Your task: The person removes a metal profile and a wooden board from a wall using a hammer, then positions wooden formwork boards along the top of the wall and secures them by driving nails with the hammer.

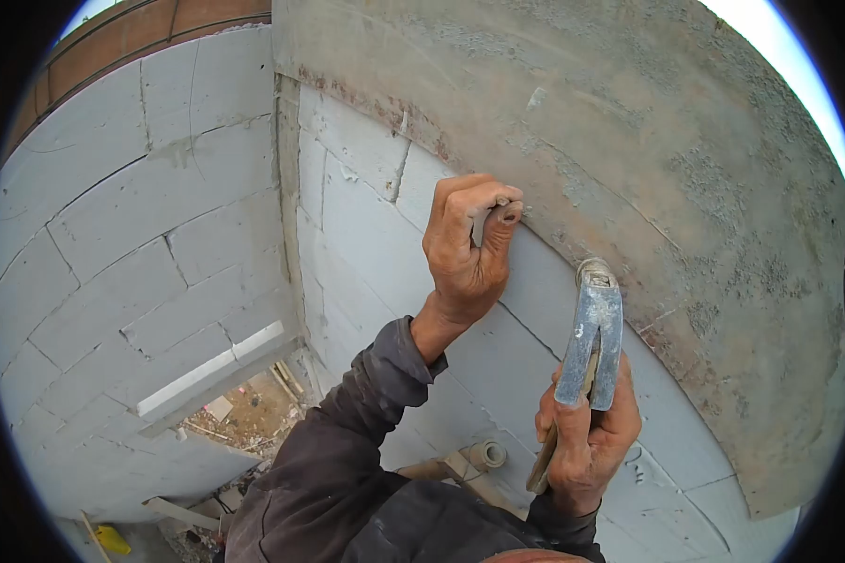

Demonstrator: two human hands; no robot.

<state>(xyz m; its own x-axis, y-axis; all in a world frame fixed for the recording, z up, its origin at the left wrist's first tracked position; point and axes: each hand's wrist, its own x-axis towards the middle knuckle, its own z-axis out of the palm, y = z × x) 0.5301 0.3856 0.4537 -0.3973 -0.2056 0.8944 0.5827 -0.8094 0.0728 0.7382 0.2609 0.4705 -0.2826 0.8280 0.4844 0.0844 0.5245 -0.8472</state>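
Observation:
My left hand (468, 249) is raised beside the lower edge of a large grey, stained panel (629, 141). Its thumb and index finger pinch together, and whatever lies between them is too small to make out. Lower and to the right, my right hand (591, 441) wraps around the handle of a claw hammer (593, 328). The hammer's split claw faces me, and its round striking end points up towards the panel's edge. Behind both hands stands a wall of white blocks (366, 235), partly covered by the panel.
A second white block wall (160, 225) meets this one at a corner on the left. Low in it is an opening with a pale lintel (211, 371), and rubble (244, 413) shows beyond. A pipe end (486, 455) and wooden pieces are below my arms.

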